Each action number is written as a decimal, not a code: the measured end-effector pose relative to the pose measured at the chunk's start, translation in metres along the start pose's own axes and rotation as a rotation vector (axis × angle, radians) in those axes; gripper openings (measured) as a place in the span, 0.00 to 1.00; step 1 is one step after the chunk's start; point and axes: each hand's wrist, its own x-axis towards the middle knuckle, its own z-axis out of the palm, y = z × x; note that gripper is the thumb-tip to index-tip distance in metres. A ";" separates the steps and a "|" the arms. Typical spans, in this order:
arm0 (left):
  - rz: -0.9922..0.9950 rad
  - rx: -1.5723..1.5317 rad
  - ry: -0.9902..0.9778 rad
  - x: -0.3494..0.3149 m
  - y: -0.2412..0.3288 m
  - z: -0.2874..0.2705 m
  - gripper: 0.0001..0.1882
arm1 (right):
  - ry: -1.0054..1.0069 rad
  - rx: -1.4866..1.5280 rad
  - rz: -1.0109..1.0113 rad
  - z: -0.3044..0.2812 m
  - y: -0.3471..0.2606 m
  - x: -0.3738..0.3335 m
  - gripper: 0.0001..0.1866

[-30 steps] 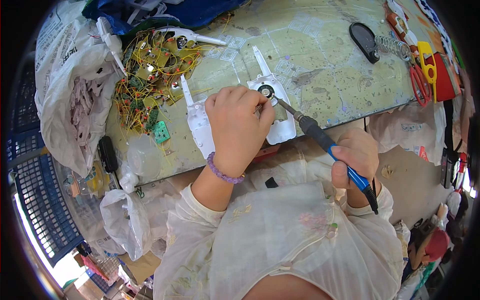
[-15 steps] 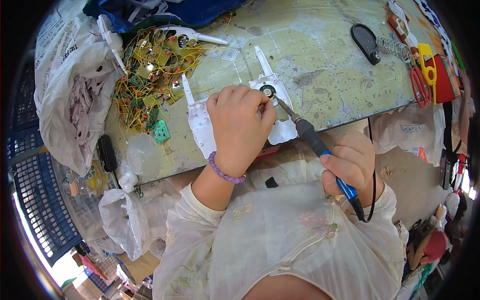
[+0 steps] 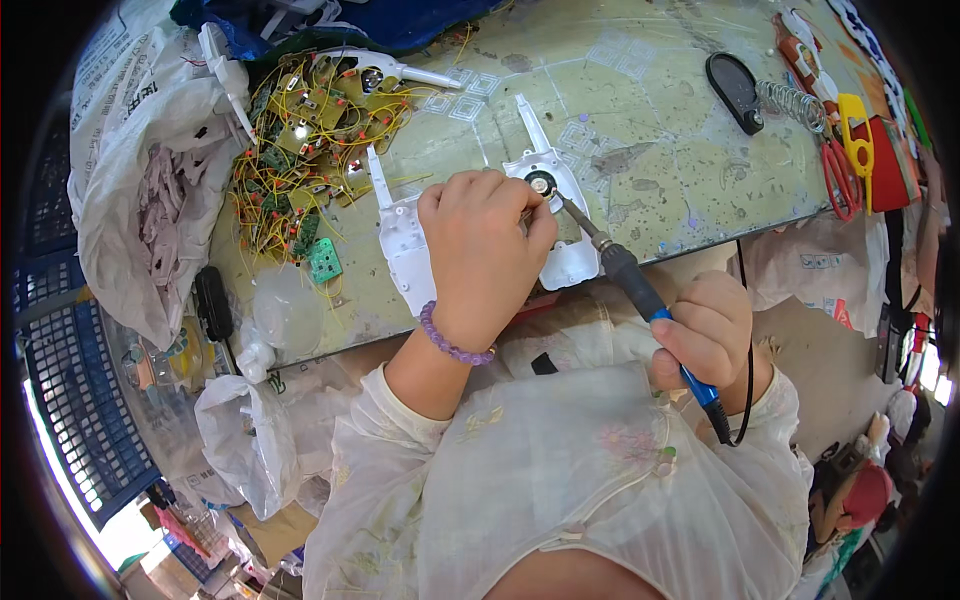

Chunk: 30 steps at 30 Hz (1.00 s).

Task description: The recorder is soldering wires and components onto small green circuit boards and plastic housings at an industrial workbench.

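My right hand [image 3: 708,325] closes round a soldering iron [image 3: 632,280], tip at the rim of a round speaker [image 3: 541,184] in a white plastic housing [image 3: 570,264]; my left hand [image 3: 485,230] is half-curled alongside, fingertips hidden; I cannot tell its hold.

Circuit boards [image 3: 303,140] lie left of two casings [image 3: 405,258].
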 end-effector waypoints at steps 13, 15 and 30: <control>-0.021 0.009 -0.031 0.004 0.002 -0.004 0.04 | 0.505 -0.622 0.305 -0.077 0.005 -0.079 0.28; 0.027 0.026 0.010 0.004 0.001 -0.008 0.03 | 0.733 -0.461 0.245 -0.113 0.016 -0.087 0.29; 0.291 0.055 -0.262 -0.037 0.032 -0.025 0.21 | 0.334 -0.590 0.700 -0.098 0.076 0.033 0.07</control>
